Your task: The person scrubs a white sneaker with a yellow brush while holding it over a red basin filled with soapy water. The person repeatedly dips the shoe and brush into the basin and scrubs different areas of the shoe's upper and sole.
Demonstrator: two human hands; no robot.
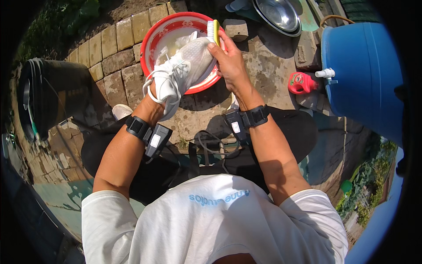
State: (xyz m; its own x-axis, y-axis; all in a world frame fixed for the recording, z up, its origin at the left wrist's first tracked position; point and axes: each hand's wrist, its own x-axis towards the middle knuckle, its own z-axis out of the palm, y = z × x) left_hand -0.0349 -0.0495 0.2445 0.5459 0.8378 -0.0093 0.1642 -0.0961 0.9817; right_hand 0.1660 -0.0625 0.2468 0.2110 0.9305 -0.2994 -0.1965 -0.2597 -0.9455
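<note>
My left hand point(154, 99) is pushed into the opening of a white lace-up sneaker point(194, 61) and holds it up, toe away from me. Most of that hand is hidden by the shoe and its loose laces. A scrubbing brush point(216, 32) with a yellow-green back and white bristles is in my right hand point(230, 62). Its bristles face left, at the sneaker's toe. Beneath the shoe stands a red-rimmed basin point(145, 49) with cloudy water. Another white shoe point(166, 54) seems to lie in the basin, partly covered by the held sneaker.
A blue barrel point(362, 72) with a white tap point(325, 73) stands at the right, a red detergent bottle point(300, 83) beside it. Metal bowls point(280, 15) sit at the upper right, near a loose brick point(235, 29). A black bucket point(66, 89) lies at the left on brick paving point(113, 84).
</note>
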